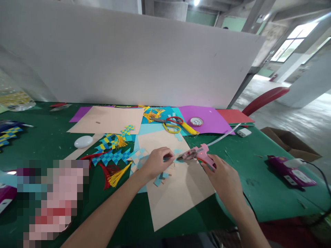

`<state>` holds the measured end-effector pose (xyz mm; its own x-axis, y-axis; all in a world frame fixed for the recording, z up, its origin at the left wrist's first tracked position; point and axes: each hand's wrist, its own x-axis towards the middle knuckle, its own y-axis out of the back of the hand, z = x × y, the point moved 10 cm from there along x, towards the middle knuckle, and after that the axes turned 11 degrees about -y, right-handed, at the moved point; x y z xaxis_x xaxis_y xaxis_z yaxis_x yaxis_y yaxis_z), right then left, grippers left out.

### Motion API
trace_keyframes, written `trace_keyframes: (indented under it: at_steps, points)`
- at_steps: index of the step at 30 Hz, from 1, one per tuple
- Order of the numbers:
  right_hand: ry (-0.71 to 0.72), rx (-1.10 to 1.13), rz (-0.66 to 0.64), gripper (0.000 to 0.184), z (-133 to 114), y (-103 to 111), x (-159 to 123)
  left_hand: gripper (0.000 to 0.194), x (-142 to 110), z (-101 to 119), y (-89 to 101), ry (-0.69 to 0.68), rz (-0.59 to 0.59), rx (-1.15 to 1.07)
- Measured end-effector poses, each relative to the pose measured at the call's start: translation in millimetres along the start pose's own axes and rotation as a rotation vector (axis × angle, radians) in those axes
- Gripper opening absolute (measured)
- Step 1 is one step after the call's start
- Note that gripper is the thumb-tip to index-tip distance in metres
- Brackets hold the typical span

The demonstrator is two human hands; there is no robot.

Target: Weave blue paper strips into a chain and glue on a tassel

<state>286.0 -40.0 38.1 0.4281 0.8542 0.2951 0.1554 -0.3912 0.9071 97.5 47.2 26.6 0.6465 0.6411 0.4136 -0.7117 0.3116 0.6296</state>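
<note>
Across the green bench (256, 165) lies a pale sheet (181, 206); take its middle as the clock's centre. Woven blue-and-yellow pieces (111, 157) sit out at ten. Now the right hand (224, 175) has its fingers wrapped round the pink glue gun (199, 152) at one, nozzle pointing left! The left hand (157, 162) draws its fingertips together beside the nozzle; whether they pinch anything, I can't tell. Blue paper strips (161, 179) lie at ten. Looks like gluing, I'd judge; the next move calls for steady aim, skin clear of that tip.
</note>
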Motion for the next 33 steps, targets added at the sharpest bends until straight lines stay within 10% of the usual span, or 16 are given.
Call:
trace_keyframes:
  at_steps: [33]
  points:
    - [0.026, -0.074, 0.042, 0.027, -0.5, 14.1, -1.7, 0.014, 1.6, 1.7, 0.5, 0.008, -0.005, 0.005]
